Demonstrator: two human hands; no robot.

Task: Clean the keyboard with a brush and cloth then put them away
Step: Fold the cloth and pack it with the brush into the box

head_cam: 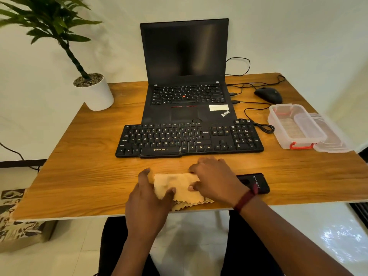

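A beige cloth (182, 189) with a zigzag edge lies folded at the near edge of the wooden table (79, 176). My left hand (148, 194) grips its left end, thumb on top of the fabric. My right hand (216, 177) grips its right end, fingers curled over the fold. A black external keyboard (189, 139) lies just beyond the cloth, in front of an open black laptop (185, 76). A black brush (253, 182) lies flat on the table right behind my right wrist, partly hidden by it.
A clear plastic box (294, 126) with red clasps stands open at the right, its lid (330, 136) beside it. A black mouse (268, 94) and cables lie at the back right. A potted plant (93, 90) stands on the back left corner.
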